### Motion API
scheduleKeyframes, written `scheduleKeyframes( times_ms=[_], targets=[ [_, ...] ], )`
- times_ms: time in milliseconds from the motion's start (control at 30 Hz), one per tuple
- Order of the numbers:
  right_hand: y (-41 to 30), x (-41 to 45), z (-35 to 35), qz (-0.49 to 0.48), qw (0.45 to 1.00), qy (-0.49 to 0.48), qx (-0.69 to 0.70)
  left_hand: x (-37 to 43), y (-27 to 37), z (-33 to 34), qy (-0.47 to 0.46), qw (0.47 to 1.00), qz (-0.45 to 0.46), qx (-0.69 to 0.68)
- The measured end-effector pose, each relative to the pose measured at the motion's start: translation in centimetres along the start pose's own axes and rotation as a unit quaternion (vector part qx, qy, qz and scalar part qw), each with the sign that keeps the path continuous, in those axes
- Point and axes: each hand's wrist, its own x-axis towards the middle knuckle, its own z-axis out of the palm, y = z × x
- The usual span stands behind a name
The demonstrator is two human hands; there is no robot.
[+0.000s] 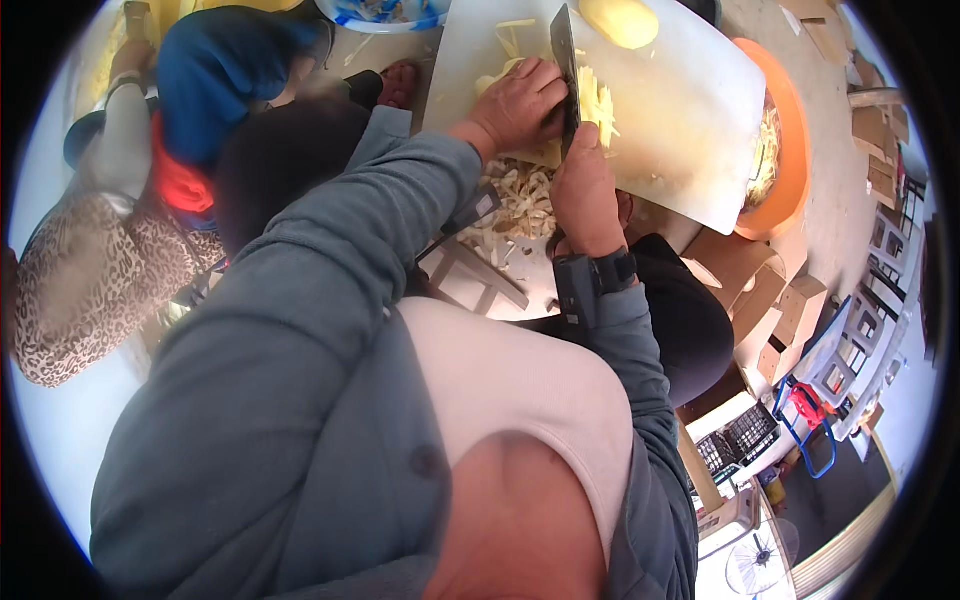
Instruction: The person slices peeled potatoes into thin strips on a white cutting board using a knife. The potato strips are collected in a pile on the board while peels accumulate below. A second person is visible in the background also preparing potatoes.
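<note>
On a white cutting board [675,112], my right hand [589,187] grips a cleaver-like knife [566,75], its blade upright and seen nearly edge-on. Just left of the blade, my left hand [521,105] presses down with bent fingers on pale yellow peeled vegetable, probably potato [491,79], mostly covered by the hand. Cut yellow strips [596,105] lie against the blade's right side. A whole peeled yellow vegetable [621,21] rests at the board's far edge. Where the blade meets the vegetable is hidden.
An orange tub [799,150] holding strips stands beside the board's right end. Peelings [525,199] lie on the floor below the board. A blue-and-white basin [382,19] is at the top. Cardboard boxes [799,307] stand at right. Another person [217,82] sits at left, one hand on a tool.
</note>
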Motion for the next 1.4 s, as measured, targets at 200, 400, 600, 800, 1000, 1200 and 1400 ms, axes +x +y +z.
scheduleKeyframes(
  times_ms=[200, 400, 600, 800, 1000, 1200, 1400],
  targets=[
    [0.1, 0.0, 0.3, 0.0, 1.0, 0.02, -0.002, 0.3, 0.1, -0.3, 0.0, 1.0, 0.001, -0.016],
    [0.7, 0.4, 0.2, -0.002, 1.0, 0.021, 0.007, 0.7, -0.5, -0.9, -0.025, 0.999, -0.009, -0.032],
    [1.0, 0.6, -0.2, 0.053, 0.998, -0.03, 0.006, -0.4, -0.3, -1.8, -0.02, 0.999, -0.042, -0.015],
    [0.1, 0.1, -0.9, 0.02, 1.0, -0.015, 0.003, -0.9, -0.6, -0.9, -0.002, 0.999, -0.034, -0.015],
    [-3.6, -0.3, -4.0, 0.051, 0.999, -0.002, -0.013, -0.9, -0.4, -1.0, -0.008, 0.999, -0.049, 0.001],
    [0.0, 0.5, 0.0, 0.005, 0.999, 0.002, -0.035, -0.5, -0.5, -1.1, -0.008, 0.999, -0.047, -0.01],
    [-2.7, 0.4, -3.0, 0.04, 0.999, -0.019, -0.019, -0.8, -0.5, -1.0, -0.003, 0.999, -0.045, 0.006]
  ],
)
